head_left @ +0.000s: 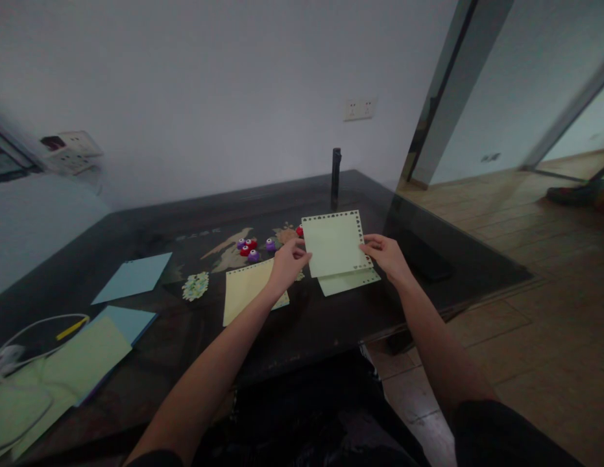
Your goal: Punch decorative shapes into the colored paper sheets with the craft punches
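Two hands are gripping one pale green sheet point(335, 244) with punched edges, lifted over the dark table point(302, 324): left hand point(287, 263) pinching its left edge, right hand point(386, 254) pinching the right. Second green sheet point(353, 281) is lying just beneath. Yellow sheet point(246, 292) is sitting beside the left wrist, small red and purple punches point(250, 249) clustering behind it.

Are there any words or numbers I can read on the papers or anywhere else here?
None can be read.
The pale green sheet held by the left hand and right hand shows only punched holes along its edges, no writing.
The yellow sheet and blue sheet look blank.
The wall socket and the dark table inlay show marks too blurred to read.
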Motion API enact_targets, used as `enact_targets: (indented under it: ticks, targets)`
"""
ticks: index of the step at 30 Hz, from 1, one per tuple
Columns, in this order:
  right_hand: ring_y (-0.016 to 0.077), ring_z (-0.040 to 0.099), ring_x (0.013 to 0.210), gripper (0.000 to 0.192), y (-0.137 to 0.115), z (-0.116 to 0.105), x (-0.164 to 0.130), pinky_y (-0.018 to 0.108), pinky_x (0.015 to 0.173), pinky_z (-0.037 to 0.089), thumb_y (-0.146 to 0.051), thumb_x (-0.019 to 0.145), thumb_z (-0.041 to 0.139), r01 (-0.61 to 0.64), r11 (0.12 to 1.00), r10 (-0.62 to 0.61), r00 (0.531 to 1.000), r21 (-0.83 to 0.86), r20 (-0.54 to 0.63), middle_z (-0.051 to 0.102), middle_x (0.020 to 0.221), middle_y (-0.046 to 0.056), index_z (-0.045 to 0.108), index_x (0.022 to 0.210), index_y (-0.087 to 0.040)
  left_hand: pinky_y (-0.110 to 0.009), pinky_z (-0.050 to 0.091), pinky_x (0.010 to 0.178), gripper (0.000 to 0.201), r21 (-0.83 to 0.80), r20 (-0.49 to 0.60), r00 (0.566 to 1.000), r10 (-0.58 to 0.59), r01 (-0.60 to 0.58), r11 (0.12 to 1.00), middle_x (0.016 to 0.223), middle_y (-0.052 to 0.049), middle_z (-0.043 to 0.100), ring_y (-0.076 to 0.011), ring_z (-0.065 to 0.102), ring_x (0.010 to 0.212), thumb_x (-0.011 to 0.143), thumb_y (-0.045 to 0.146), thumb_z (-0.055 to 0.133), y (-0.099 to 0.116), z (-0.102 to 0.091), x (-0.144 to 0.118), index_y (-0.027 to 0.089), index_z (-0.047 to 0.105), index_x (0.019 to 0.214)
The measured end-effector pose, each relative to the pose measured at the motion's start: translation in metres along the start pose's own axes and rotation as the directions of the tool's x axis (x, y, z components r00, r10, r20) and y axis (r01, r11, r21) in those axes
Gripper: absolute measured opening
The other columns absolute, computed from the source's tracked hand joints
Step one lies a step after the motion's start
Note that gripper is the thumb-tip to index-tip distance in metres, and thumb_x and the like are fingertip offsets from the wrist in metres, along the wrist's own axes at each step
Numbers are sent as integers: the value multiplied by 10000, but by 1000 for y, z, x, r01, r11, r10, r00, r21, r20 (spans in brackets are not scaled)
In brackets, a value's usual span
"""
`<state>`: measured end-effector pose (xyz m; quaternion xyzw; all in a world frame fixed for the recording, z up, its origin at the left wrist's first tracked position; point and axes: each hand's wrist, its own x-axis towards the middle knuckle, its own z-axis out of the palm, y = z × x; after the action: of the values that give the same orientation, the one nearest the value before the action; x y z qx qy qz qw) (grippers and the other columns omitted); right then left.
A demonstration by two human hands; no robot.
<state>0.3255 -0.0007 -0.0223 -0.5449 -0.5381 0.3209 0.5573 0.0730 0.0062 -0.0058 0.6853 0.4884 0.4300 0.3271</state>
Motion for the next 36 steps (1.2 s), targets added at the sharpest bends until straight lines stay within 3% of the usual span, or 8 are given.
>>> enact_targets:
  ticks: [3,8,16,36]
  targets:
    - [125,519,491,373,-1,-8,-3,248,496,411,-329,607,688,1,998,1,1000,-66,26,593,540,-25,661,923,-131,-261,454,635,353,9,-10,1000,-12,12,1000,661,13,638,-144,601,621,702,208,643,0,7,-4,177,502,1025]
    - [144,533,511,393,9,-18,-10,257,502,407,-332,629,659,8,977,3,999,-214,52,596,555,-11,657,969,-134,-254,449,644,66,143,94,995,42,-55,988,660,6,633,-140,599,639,728,171,584,0,18,-15,190,568,789]
    - [171,566,564,311,16,-19,-13,278,537,415,-309,652,622,45,926,-25,998,-374,59,626,603,23,684,912,-150,-276,452,667,97,317,247,969,-8,-73,946,704,-33,681,-169,621,673,731,168,574,-2,28,-23,181,665,761]
    - [147,592,641,167,23,-10,-11,244,597,429,-212,715,610,39,767,13,997,-640,76,663,697,17,701,855,-200,-241,451,672,158,480,295,956,-4,-144,865,760,-19,697,-154,635,714,780,189,533,-5,27,-21,194,665,867]
